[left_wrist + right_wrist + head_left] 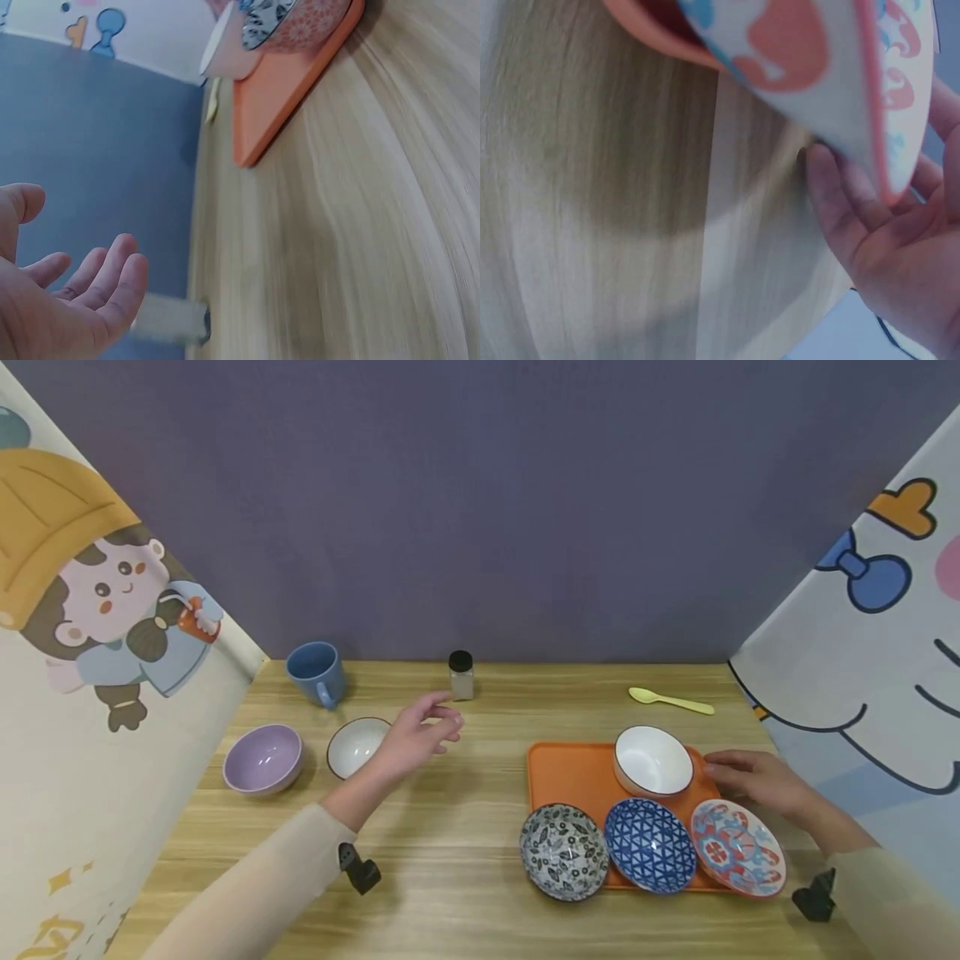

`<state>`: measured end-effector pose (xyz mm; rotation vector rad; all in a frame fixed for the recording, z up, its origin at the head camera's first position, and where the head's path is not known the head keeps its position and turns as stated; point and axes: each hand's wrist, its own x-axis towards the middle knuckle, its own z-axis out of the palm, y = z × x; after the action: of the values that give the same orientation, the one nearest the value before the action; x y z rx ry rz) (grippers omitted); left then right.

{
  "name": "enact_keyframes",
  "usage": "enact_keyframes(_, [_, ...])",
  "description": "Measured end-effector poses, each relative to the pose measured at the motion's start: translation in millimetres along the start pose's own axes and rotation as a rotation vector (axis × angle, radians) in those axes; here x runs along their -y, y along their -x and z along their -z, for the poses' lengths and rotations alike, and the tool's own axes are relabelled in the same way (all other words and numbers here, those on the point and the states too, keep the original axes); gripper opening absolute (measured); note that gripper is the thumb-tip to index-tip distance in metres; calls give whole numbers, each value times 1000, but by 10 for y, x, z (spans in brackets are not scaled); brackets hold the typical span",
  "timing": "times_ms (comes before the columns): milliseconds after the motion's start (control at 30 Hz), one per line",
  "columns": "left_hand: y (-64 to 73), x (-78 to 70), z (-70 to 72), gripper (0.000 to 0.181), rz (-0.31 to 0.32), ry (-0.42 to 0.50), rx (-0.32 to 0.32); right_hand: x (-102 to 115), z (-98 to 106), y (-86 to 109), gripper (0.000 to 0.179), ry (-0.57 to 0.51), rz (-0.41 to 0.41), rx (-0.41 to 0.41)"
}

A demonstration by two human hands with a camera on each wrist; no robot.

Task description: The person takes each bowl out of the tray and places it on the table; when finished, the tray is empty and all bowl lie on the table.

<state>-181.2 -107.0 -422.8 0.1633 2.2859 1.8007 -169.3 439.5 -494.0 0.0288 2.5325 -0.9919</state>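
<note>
My left hand (412,737) hovers over the table with loosely spread fingers and nothing in them. Just beyond its fingertips stands a small clear jar (462,683) with a black lid. A white bowl (349,748) is partly hidden behind this hand. At the orange tray's (570,768) right edge, the fingers of my right hand (768,787) reach out nearly straight, beside the red-and-blue patterned bowl (738,847). In the right wrist view that bowl's rim covers part of the fingers. The tray also bears a white bowl (652,762), a blue patterned bowl (650,845) and a black floral bowl (564,852).
To the left stand a purple bowl (263,760) and a blue mug (316,673). A yellow spoon (671,701) lies behind the tray. A dark blue panel (495,510) rises along the table's back edge, with printed panels on both sides.
</note>
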Motion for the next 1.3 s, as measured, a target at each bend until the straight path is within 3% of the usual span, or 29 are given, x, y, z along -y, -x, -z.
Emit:
enact_keyframes(333, [-271, 70, -496, 55, 4, 12, 135, 166, 18, -14, 92, 144, -61, -19])
enact_keyframes(633, [-367, 159, -823, 57, 63, -53, 265, 347, 10, -16, 99, 257, -98, -32])
enact_keyframes(767, [-405, 162, -930, 58, 72, -56, 309, 359, -9, -18, 99, 295, -68, -38])
enact_keyframes(1000, [-537, 123, -1034, 56, 57, -53, 346, 158, 3, -2, 75, 216, 110, -7])
enact_keyframes(1300, [-735, 36, -1137, 62, 154, -37, 432, -15, 50, -29, 67, 101, 144, 20])
